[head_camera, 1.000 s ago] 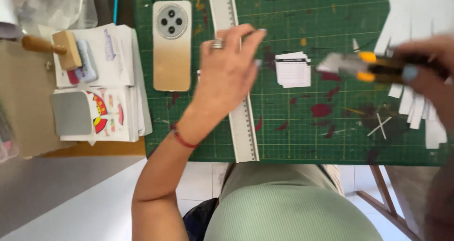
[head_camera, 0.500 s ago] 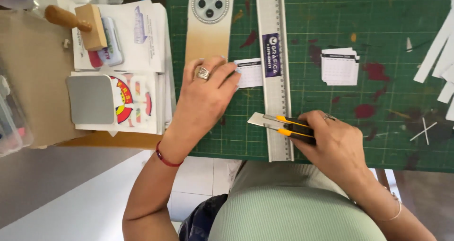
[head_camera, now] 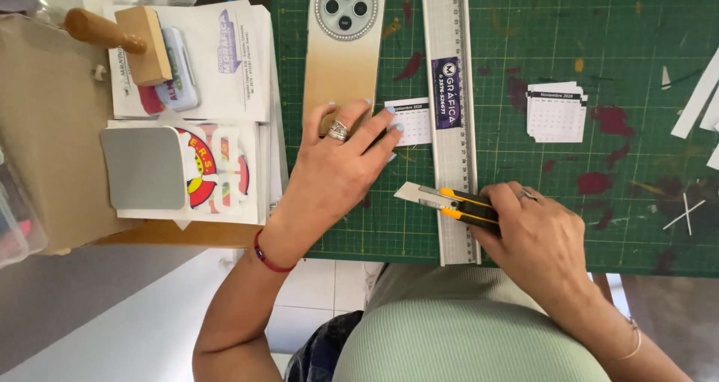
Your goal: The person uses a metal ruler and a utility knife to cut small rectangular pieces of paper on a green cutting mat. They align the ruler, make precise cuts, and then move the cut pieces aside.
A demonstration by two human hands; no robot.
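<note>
Mid-frame, I judge a trimming step: left hand point(head_camera: 333, 176) presses 1 small calendar card point(head_camera: 410, 121) flat with spread fingers beside the metal ruler point(head_camera: 448, 120), right hand point(head_camera: 535, 240) closed around the yellow utility knife point(head_camera: 449, 201), whose blade next needs the ruler's edge.

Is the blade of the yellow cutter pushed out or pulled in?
Pushed out. A pale blade strip projects from the front of the utility knife, leftward past the metal ruler, held in the right hand.
</note>
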